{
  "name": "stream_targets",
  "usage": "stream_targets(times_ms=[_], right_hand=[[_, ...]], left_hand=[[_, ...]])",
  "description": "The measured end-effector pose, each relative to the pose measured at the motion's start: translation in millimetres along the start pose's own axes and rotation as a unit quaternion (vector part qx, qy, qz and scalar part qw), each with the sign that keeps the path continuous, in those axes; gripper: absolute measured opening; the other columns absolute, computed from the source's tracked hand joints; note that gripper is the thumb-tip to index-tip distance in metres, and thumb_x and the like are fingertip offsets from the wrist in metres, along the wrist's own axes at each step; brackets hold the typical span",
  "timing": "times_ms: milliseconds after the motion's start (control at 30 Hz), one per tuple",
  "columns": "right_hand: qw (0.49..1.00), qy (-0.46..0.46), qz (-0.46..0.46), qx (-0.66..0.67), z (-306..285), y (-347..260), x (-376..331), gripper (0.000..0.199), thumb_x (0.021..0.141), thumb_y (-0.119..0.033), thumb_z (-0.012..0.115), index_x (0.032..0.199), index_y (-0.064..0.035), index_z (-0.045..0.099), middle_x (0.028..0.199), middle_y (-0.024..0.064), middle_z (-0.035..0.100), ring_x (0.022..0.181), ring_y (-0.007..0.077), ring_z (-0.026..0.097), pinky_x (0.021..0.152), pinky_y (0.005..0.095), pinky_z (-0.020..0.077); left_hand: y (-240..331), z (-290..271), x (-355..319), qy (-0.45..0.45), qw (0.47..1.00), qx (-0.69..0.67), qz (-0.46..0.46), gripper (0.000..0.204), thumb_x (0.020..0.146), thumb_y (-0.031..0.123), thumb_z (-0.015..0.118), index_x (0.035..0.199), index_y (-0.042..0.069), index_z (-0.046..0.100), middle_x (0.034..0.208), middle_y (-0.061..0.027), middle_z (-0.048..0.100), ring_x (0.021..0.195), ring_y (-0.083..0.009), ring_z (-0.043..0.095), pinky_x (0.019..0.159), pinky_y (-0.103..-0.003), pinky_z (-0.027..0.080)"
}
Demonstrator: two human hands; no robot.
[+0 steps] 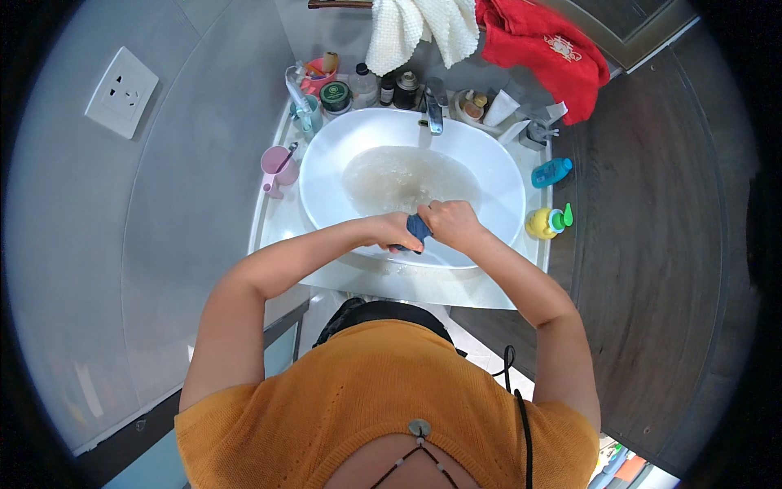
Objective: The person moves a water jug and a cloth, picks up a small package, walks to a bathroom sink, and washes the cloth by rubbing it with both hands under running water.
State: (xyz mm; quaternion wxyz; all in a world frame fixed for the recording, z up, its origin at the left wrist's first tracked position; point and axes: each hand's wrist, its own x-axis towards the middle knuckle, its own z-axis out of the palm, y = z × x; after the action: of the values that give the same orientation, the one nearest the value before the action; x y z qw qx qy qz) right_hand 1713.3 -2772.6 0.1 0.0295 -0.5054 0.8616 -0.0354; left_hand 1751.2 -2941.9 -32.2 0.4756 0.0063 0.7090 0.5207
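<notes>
Both my hands grip a small dark blue cloth over the near part of a white oval washbasin. My left hand is closed round its lower left end, and a bit of the cloth pokes out below the fingers. My right hand makes a fist on the upper right end. Between the two fists the cloth looks bunched and twisted. Cloudy water stands in the basin beneath, with ripples near my right hand. Most of the cloth is hidden inside my fingers.
A chrome faucet rises at the basin's far rim. Bottles and jars line the back. A pink cup stands left; a blue bottle and a yellow pump bottle stand right. A red towel hangs above.
</notes>
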Motion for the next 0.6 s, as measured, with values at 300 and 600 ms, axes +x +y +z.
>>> stream_targets(times_ms=[300,600], right_hand=[[0.951,0.007,0.267,0.154,49,-15,22,0.014,0.065,-0.014,0.062,0.075,-0.0060,0.058,0.073,0.0184,0.061,0.065,0.0346,0.059,0.057,0.0408,0.0469],[0.606,-0.075,0.401,0.682,51,-23,23,0.015,0.067,-0.014,0.063,0.066,-0.0089,0.049,0.054,-0.0002,0.045,0.038,0.0093,0.038,0.033,0.0242,0.0283]], left_hand=[[-7,-20,14,0.283,0.840,0.448,0.116,0.025,0.071,0.018,0.056,0.092,0.006,0.048,0.083,-0.0151,0.061,0.076,-0.0313,0.061,0.065,-0.041,0.048],[-7,-48,18,0.359,0.662,0.576,0.317,0.013,0.072,0.017,0.054,0.082,0.011,0.050,0.067,-0.0060,0.052,0.061,-0.0227,0.059,0.050,-0.033,0.047]])
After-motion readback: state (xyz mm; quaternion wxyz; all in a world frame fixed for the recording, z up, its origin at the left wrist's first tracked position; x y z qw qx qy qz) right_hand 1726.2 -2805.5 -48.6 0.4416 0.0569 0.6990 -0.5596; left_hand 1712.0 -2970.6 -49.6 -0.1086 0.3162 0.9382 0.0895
